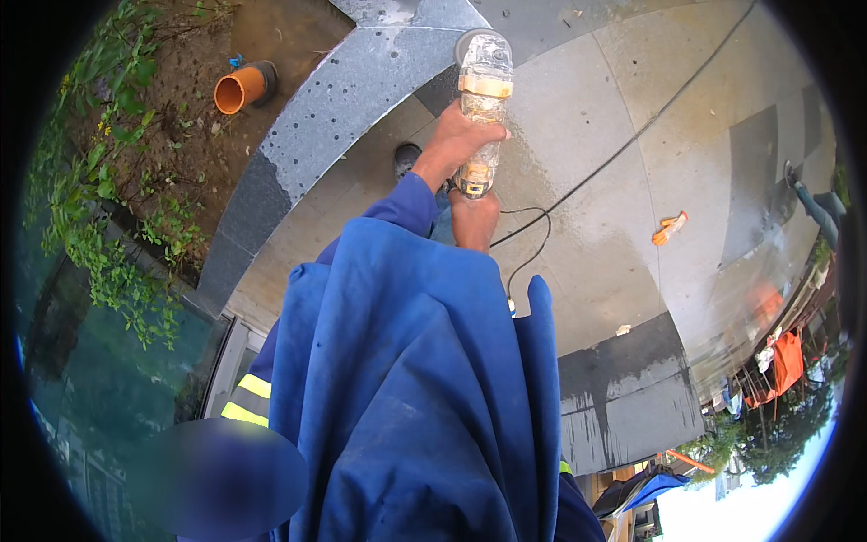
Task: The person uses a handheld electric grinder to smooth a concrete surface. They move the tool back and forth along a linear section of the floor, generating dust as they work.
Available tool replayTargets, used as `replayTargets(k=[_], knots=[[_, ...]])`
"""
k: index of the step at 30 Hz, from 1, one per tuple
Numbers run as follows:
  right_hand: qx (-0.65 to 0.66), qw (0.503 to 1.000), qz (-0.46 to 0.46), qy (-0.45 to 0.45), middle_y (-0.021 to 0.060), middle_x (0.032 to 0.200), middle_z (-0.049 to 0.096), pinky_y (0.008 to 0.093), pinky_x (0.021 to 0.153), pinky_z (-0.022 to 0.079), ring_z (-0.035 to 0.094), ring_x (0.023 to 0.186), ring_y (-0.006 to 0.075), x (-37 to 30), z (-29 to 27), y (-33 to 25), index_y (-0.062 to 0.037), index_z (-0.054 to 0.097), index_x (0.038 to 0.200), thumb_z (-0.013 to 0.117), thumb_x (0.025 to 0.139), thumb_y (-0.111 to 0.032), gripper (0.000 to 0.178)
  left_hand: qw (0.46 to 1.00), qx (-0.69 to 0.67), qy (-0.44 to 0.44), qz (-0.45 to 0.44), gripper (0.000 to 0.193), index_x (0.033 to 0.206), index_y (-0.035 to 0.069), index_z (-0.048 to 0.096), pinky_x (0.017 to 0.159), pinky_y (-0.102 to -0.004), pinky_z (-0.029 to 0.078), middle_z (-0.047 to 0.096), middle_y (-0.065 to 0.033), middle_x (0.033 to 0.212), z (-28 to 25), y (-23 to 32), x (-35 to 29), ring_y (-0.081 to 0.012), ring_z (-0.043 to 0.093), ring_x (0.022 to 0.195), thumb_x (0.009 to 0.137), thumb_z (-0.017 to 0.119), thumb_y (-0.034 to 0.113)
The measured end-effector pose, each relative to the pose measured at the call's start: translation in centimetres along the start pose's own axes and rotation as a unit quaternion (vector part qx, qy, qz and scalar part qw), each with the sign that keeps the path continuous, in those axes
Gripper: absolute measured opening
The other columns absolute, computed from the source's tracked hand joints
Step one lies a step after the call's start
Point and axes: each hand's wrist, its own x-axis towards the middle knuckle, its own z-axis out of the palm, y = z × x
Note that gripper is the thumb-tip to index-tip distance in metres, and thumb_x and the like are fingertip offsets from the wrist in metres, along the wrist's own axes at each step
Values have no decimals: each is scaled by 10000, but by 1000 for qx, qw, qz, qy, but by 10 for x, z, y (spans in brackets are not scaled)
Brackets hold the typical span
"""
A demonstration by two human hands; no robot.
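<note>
A dust-caked angle grinder (485,108) points away from me, its round disc end at the edge of a grey stone coping (334,104). Whether the disc presses on the stone or hovers just over it I cannot tell. My left hand (459,137) wraps around the middle of the grinder's body. Behind it, my right hand (475,219) is closed around the rear end, its fingers partly hidden. A black power cable (623,149) crosses the paving to the right of the grinder. Blue cloth (406,379) covers much of the view below my hands.
Left of the coping, a soil bed (194,154) holds leafy plants (117,190) and an orange pipe (233,92). An orange-and-white glove (670,228) lies on the wet paving (596,262). A dark shoe (407,159) shows beside my left forearm. Another person's leg (817,212) appears at far right.
</note>
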Motion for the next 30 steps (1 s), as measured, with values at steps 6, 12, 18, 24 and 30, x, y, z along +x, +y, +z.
replayTargets(k=[6,12,18,24,30], knots=[[2,999,-32,20,177,811,736,420,718,534,702,723,282,-8,3,12,81,689,987,721,771,-95,280,1000,7,10,-3,583,1236,10,634,858,-359,563,713,-103,1101,1,-4,-12,-190,696,961,720,864,153],[30,1000,6,-5,182,822,736,417,710,527,697,721,279,5,-10,-5,79,687,1002,728,765,-98,299,998,55,-4,22,549,1256,8,622,861,-364,557,684,-104,1117,14,7,3,-207,681,964,767,832,144],[-58,998,-14,15,209,848,741,429,768,543,741,810,342,-1,-5,10,61,691,1020,722,759,-97,307,999,-31,22,6,581,1234,-8,631,866,-350,563,718,-100,1096,6,-1,-12,-200,699,969,721,862,138],[-38,999,-7,-1,215,876,746,429,786,546,746,837,358,0,-2,4,60,689,1029,721,765,-101,311,999,-2,22,29,576,1252,-6,617,861,-351,563,711,-99,1098,0,-9,-1,-194,697,961,746,859,124],[-39,999,-31,-20,219,860,742,424,771,547,745,824,339,1,1,6,64,687,1024,726,765,-104,311,999,-18,46,-1,561,1268,3,610,828,-372,567,675,-93,1087,-7,0,-9,-198,682,936,764,833,107]])
